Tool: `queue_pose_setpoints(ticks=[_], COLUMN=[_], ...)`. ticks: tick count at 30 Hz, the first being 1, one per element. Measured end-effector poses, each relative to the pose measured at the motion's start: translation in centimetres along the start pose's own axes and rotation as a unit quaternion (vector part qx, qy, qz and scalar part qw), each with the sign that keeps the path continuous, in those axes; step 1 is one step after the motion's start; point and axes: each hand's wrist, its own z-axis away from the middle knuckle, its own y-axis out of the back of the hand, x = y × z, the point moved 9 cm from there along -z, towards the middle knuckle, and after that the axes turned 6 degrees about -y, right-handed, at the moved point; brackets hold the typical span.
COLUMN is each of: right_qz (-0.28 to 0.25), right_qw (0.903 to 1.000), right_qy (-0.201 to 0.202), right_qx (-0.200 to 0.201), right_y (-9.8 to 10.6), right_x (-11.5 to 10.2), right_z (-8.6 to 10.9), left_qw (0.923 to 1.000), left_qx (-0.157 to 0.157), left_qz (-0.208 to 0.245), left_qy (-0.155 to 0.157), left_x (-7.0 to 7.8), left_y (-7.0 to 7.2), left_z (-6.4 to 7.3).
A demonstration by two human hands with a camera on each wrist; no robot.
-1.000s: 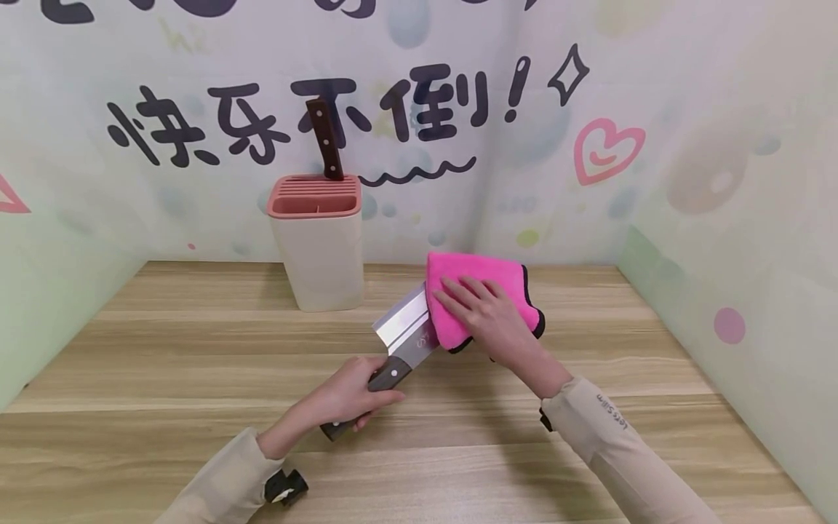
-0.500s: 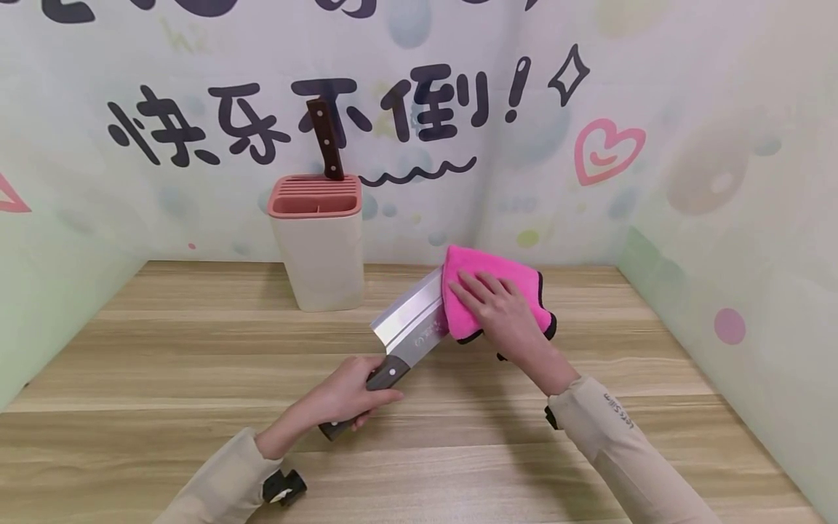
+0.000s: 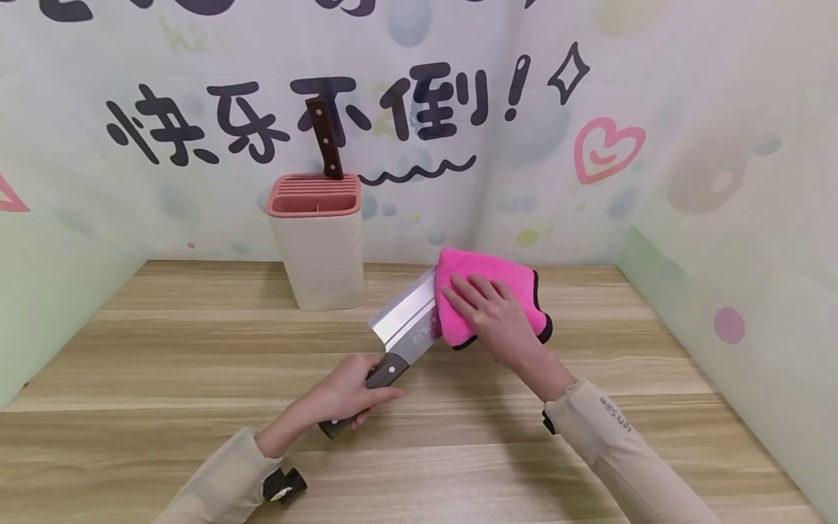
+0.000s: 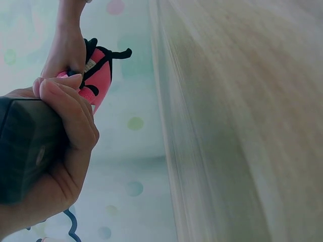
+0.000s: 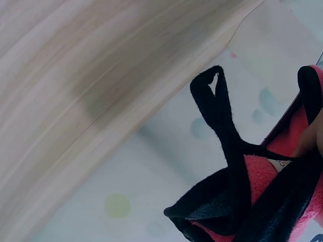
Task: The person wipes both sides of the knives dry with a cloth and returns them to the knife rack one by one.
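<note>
My left hand [image 3: 347, 397] grips the dark riveted handle of a cleaver [image 3: 407, 320], its broad shiny blade slanting up to the right above the table. A folded pink cloth [image 3: 524, 280] with black edging covers the blade's far end. My right hand [image 3: 500, 324] spreads its fingers over the cloth's upper face and holds it around the blade. Seen from below in the left wrist view, the right thumb [image 4: 75, 63] lies under the cloth. The cloth's black hanging loop [image 5: 214, 101] dangles in the right wrist view. The blade tip is hidden.
A white knife block [image 3: 321, 258] with a pink slotted top stands at the back left of the wooden table [image 3: 164, 342]. One brown-handled knife [image 3: 325, 138] stands upright in it. A printed backdrop [image 3: 419, 211] rises right behind the table's back edge.
My right hand and the cloth slid up and right along the blade towards its tip, then slightly back down and left. The left hand and the cleaver stayed almost still.
</note>
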Motion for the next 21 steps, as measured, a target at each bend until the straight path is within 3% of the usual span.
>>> queue_pose_setpoints(ticks=[21], right_qz=[0.011], right_qw=[0.9968], right_qy=[0.074], right_qx=[0.029], right_y=[1.2], right_x=[-3.9], right_z=[-0.1], left_qw=[0.9999], left_qx=[-0.004], left_qz=[0.005], left_qy=[0.009], left_x=[-0.1], left_y=[-0.1], left_z=[0.0])
